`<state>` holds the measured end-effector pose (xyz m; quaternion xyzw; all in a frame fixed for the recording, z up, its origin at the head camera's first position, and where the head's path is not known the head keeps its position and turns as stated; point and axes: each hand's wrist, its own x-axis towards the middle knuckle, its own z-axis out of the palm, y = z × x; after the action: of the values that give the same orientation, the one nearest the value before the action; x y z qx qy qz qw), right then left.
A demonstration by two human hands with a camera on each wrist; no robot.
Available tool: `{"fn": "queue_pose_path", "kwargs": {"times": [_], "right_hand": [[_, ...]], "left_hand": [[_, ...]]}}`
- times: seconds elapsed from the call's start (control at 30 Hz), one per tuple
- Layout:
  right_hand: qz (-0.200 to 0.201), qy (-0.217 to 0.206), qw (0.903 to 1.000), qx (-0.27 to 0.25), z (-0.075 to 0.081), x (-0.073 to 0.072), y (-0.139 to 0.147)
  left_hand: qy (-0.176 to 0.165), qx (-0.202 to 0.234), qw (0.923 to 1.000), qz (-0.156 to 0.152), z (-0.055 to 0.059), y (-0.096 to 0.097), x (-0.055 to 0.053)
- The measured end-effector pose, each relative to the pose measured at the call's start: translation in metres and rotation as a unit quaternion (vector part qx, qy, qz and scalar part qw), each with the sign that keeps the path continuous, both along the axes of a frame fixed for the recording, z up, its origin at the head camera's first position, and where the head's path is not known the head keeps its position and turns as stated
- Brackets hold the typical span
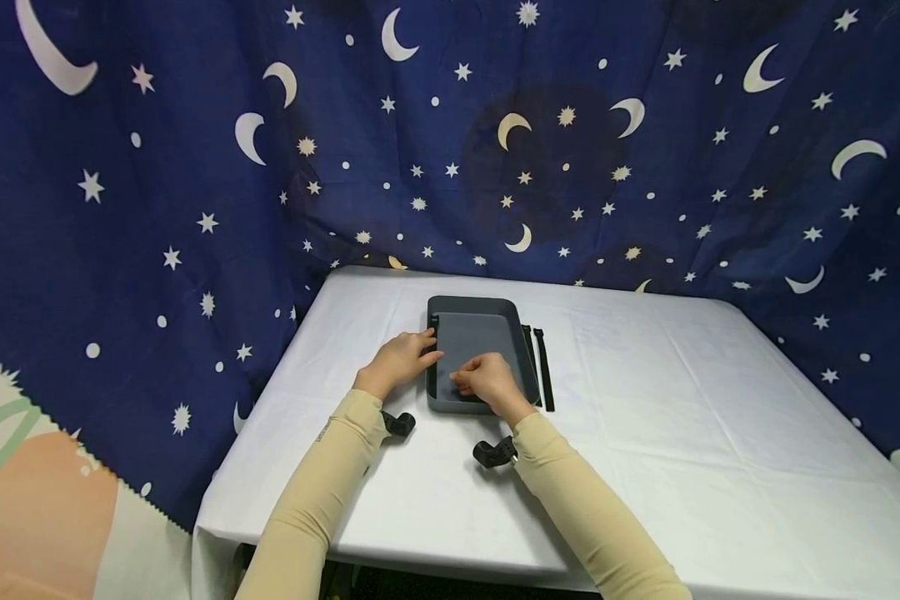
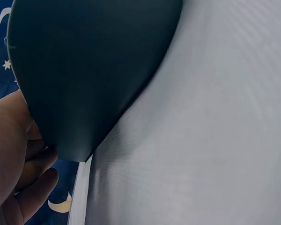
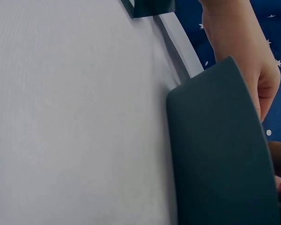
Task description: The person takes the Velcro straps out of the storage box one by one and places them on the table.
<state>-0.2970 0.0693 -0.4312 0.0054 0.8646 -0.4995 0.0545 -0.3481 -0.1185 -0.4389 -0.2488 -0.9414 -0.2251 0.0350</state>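
A dark grey rectangular tray (image 1: 483, 333) lies on the white-covered table between both hands. My left hand (image 1: 400, 360) is at its left rim, thumb reaching over the edge and fingers close to the wall. Along the inside of that wall runs a black strap (image 1: 434, 319) with a small square end, partly hidden by the hand. Inside the front part of the tray, my right hand (image 1: 489, 382) has thumb and fingertips together over a dark strap-like piece, mostly covered by the hand. The left wrist view shows the tray's outer wall (image 2: 93, 61) beside the left fingers (image 2: 37, 171).
Two more black straps (image 1: 544, 371) lie on the table just right of the tray. A black wrist camera mount (image 1: 400, 424) sits under the left forearm, another mount (image 1: 493, 452) by the right. Behind the table hangs a blue curtain (image 1: 450, 125) with moons and stars.
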Motion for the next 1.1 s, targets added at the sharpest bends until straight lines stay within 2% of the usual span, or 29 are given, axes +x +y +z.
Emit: {"fn": "queue_pose_path", "kwargs": {"times": [0.27, 0.67, 1.1], "right_hand": [[0.01, 0.002, 0.9995, 0.029, 0.001, 0.0, -0.006], [0.016, 0.001, 0.9989, 0.043, -0.001, -0.003, -0.015], [0.012, -0.023, 0.9994, 0.022, -0.001, -0.003, -0.024]], "left_hand": [[0.003, -0.003, 1.0, -0.005, 0.002, -0.001, 0.0], [0.002, -0.006, 1.0, -0.004, 0.004, -0.002, 0.001], [0.003, -0.009, 0.9999, -0.003, 0.001, -0.001, -0.001]]}}
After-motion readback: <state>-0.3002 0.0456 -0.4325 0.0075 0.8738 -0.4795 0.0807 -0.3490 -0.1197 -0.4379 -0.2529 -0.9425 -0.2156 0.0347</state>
